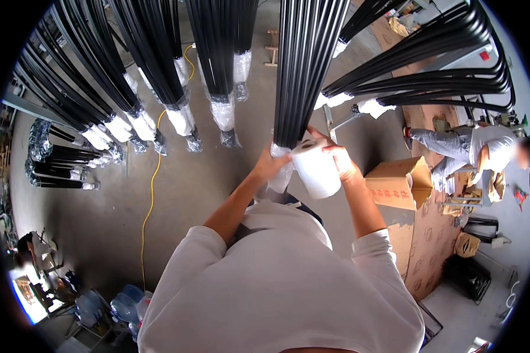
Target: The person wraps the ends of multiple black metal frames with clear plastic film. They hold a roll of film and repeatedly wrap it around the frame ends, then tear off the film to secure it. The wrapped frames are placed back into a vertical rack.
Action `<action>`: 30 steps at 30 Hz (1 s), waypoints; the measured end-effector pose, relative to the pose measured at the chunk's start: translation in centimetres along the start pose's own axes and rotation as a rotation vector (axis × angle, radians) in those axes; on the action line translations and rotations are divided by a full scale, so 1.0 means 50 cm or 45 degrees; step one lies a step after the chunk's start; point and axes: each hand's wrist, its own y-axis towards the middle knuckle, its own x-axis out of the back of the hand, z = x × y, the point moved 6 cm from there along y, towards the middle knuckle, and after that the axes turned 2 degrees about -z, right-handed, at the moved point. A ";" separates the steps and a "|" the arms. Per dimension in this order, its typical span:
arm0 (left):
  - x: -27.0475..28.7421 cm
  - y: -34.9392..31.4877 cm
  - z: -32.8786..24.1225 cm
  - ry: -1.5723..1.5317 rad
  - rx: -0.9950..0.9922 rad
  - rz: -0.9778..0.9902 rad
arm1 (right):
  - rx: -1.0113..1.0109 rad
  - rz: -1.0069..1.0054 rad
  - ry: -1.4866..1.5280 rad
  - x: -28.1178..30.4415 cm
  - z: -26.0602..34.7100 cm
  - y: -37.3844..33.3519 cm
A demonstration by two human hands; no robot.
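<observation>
Hanging in front of me is a bundle of black tubes (pixel 305 70), its lower end between my hands. My right hand (pixel 343 162) is closed round a thick roll of white wrapping sheet (pixel 317 170); the dark hole of its core faces up. At the left of the bundle's end, my left hand (pixel 270 163) grips the loose white wrap (pixel 281 176) against the tubes. Most of its fingers are hidden behind the wrap. The roll sits right beside the tube ends, tilted a little.
More bundles of black tubes (pixel 212 53) hang left, their ends wrapped in white and clear film. Bent black tubes (pixel 430 79) rest on the right. A cardboard box (pixel 394 182) stands near my right arm. A yellow cable (pixel 153 194) crosses the floor. Another person (pixel 483 147) sits right.
</observation>
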 end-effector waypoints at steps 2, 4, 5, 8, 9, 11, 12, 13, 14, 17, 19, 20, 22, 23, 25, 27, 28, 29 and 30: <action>0.001 -0.007 0.004 -0.048 -0.070 0.017 | 0.178 0.154 0.131 -0.017 -0.008 -0.009; -0.002 -0.007 0.003 -0.210 -0.053 0.103 | 0.216 0.155 0.291 -0.032 -0.022 -0.031; -0.011 -0.023 0.008 -0.344 0.010 0.185 | 0.241 0.158 0.371 -0.040 -0.032 -0.050; 0.039 0.003 0.086 -0.035 -0.111 0.157 | 0.244 0.232 0.684 0.001 -0.094 -0.044; 0.029 0.001 0.065 0.038 -0.100 0.286 | 0.249 0.218 0.733 0.026 -0.111 -0.047; 0.039 0.002 0.062 -0.065 -0.240 0.309 | 0.312 -0.018 0.750 0.028 -0.129 -0.039; 0.041 0.012 0.080 -0.112 -0.236 0.311 | 0.312 0.138 0.719 -0.007 -0.112 -0.052; 0.069 0.043 0.163 -0.214 -0.089 0.442 | 0.324 0.127 0.741 -0.027 -0.105 -0.054; 0.090 0.073 0.206 -0.329 0.032 0.460 | 0.336 0.150 0.732 -0.043 -0.097 -0.052; 0.074 0.100 0.196 -0.499 0.272 0.286 | 0.386 0.099 0.724 -0.042 -0.092 -0.055; 0.068 0.101 0.167 -0.498 0.306 0.222 | 0.425 0.124 0.691 -0.044 -0.077 -0.051; 0.067 0.105 0.156 -0.475 0.292 0.264 | 0.450 0.175 0.657 -0.049 -0.063 -0.048; 0.056 0.084 0.097 -0.373 0.221 0.132 | 0.512 0.238 0.550 -0.052 -0.037 -0.047; 0.048 0.082 0.089 -0.338 0.235 0.148 | 0.558 0.244 0.471 -0.049 -0.008 -0.045; 0.048 0.076 0.074 -0.272 0.249 0.154 | 0.655 0.243 0.242 -0.073 0.062 -0.034; 0.088 0.104 0.132 -0.182 0.305 0.039 | 0.755 0.247 -0.056 -0.153 0.164 -0.019; 0.113 0.110 0.166 -0.139 0.337 -0.028 | 0.778 0.257 -0.223 -0.221 0.211 -0.013; 0.119 0.108 0.177 -0.177 0.302 0.014 | 0.801 0.257 -0.386 -0.284 0.252 0.000; 0.066 0.094 0.126 -0.226 0.138 0.096 | 0.863 0.255 -0.611 -0.320 0.295 0.013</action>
